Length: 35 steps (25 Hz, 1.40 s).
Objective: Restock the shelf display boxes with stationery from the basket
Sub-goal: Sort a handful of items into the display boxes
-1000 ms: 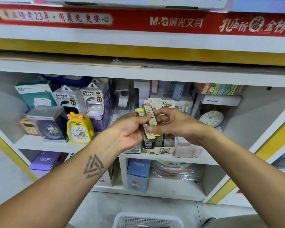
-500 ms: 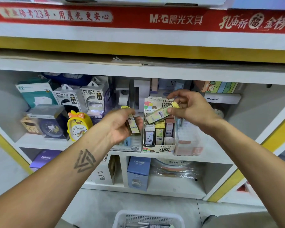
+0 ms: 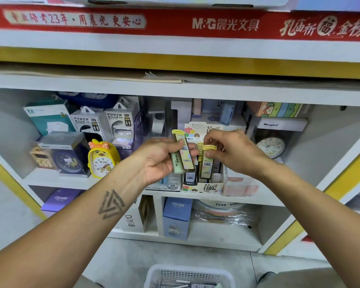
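Note:
My left hand (image 3: pixel 161 157) grips a small stack of yellow-capped pencil lead cases (image 3: pixel 182 153), held upright in front of the shelf. My right hand (image 3: pixel 232 151) pinches the yellow top of another lead case (image 3: pixel 206 163) that stands upright in the cardboard display box (image 3: pixel 204 187) marked 0.7 and 100. Several more cases fill that box. The white basket (image 3: pixel 188 276) sits on the floor at the bottom edge, its contents mostly out of sight.
A yellow chick alarm clock (image 3: pixel 103 157) and power bank packs (image 3: pixel 119 125) stand left of the display box. A pink box (image 3: pixel 240 186) sits to its right, a round clock (image 3: pixel 270 147) behind. Blue and purple CRUHRE boxes (image 3: pixel 177 217) fill the lower shelf.
My right hand came down from holding a case slanted above the box and now has it upright in the box. My left hand rose slightly toward the centre with its stack.

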Tool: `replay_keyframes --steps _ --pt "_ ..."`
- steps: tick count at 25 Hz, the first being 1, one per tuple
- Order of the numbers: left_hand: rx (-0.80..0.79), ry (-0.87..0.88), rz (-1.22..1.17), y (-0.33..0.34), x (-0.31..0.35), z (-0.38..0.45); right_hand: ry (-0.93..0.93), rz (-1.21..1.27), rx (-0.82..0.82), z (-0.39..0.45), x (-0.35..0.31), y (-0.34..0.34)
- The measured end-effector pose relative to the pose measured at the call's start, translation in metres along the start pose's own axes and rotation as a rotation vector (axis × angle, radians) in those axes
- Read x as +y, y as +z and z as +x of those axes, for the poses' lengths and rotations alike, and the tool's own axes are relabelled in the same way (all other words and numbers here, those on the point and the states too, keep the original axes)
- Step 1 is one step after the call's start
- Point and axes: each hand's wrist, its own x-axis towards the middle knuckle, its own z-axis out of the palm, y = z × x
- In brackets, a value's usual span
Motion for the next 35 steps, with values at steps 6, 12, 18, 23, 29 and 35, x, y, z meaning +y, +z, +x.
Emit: replay_keyframes --steps 6,12,18,23,29,35 --pt "-0.024 0.036 0.0 0.002 0.0 -0.001 -0.022 -0.015 -0.033 -0.003 -0.001 0.001" --pt "-0.045 0.036 0.07 0.005 -0.003 0.0 0.056 0.197 0.123 0.0 -0.005 0.001" --pt "-0.109 -0.012 0.182 0.008 -0.01 -0.003 0.18 0.749 0.096 0.001 -0.026 0.0" --pt "0.025 0.105 0.08 0.001 0.003 -0.001 0.166 0.522 0.216 -0.001 -0.011 -0.013" --pt "0.01 0.069 -0.019 0.002 0.011 -0.008 -0.023 0.064 0.07 -0.01 -0.008 0.0" --pt "-0.062 0.135 -0.005 -0.002 0.013 -0.012 -0.041 0.124 0.135 -0.004 -0.02 0.005"
